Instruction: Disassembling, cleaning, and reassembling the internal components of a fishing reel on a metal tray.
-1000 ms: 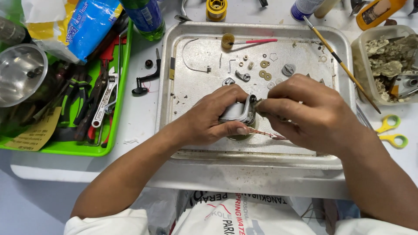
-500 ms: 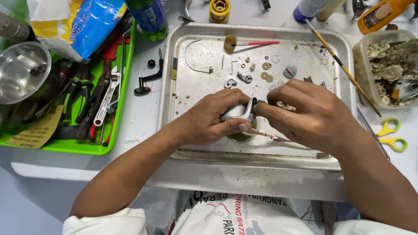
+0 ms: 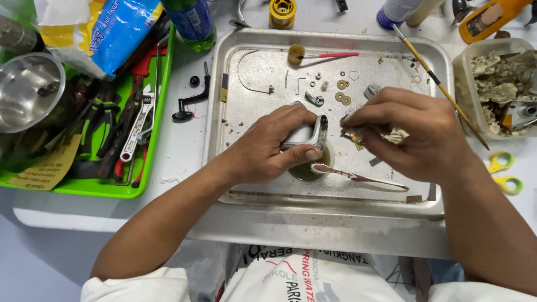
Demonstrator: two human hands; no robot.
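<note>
Far left: one steel bowl (image 3: 25,89) on one green tray (image 3: 140,190) at the tabletop's left edge, tray crammed with pliers and one wrench (image 3: 137,126); tan paper slip at its near-left corner. One blue-yellow-white bag (image 3: 106,28) lies over the tray's far edge, one green bottle (image 3: 193,22) with blue label beside it. Narrow bare strip between the two trays holds one black crank (image 3: 193,100).

Centre: one steel tray (image 3: 335,196), little free room in its middle. Left hand (image 3: 274,148) clamped on one small silver metal part (image 3: 306,134) at tray centre, over a round green cup (image 3: 307,170). One pink brush (image 3: 358,176) lies just beside, near edge. Right hand (image 3: 414,134) pinched shut on a crumpled tissue scrap (image 3: 397,135) next to the part. Far half: about six small washers and bits, one bent wire (image 3: 251,72), one red-handled brush (image 3: 319,55).

Right: one long paintbrush (image 3: 442,84) across the tray's right corner, one clear tub (image 3: 498,89) of dirty rags, yellow scissors (image 3: 506,173) at the right edge. Far edge: one yellow spool (image 3: 281,12), one orange tool (image 3: 489,19).
</note>
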